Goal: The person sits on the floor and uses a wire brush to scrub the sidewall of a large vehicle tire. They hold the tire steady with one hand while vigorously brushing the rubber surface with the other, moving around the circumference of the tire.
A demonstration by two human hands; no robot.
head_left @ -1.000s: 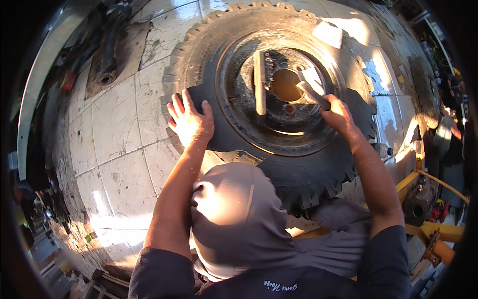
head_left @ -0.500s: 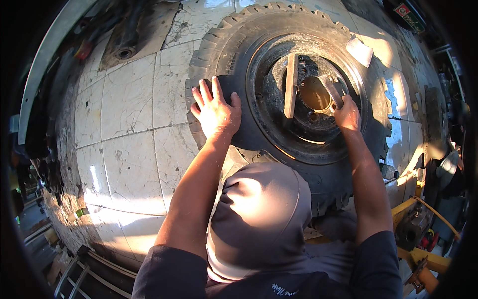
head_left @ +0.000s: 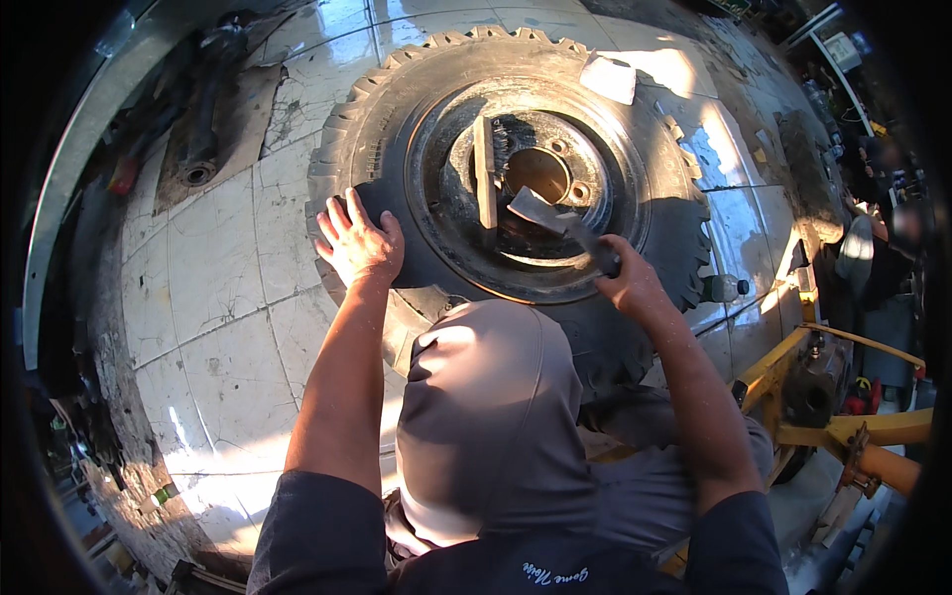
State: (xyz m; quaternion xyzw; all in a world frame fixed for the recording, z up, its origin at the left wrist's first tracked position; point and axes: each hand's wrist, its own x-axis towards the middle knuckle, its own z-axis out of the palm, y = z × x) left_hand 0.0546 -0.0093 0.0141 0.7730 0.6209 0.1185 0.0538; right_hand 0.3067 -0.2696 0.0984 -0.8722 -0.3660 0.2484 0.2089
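A large treaded tyre [head_left: 375,124] lies flat on the tiled floor, around a worn metal wheel rim [head_left: 585,149] with a round centre hole. My left hand [head_left: 362,243] lies with spread fingers on the tyre's left sidewall, holding nothing. My right hand [head_left: 631,278] is wrapped around the dark handle of a scraper [head_left: 543,210]. Its flat, broad blade is over the rim, just below the centre hole; whether it touches the metal I cannot tell. A long wooden-backed wire brush [head_left: 485,178] rests on the rim left of the hole, its dark bristles facing right.
A whitish sheet [head_left: 607,79] lies on the tyre's far edge. A plastic bottle [head_left: 724,289] lies right of the tyre. Yellow metal framework [head_left: 863,428] stands at the lower right. A dark shaft-like part [head_left: 201,149] lies on cardboard at the far left.
The scraper has swung: its handle and my right hand are nearer me, and its blade points toward the far left. My left hand stays on the tyre. The whole view has shifted.
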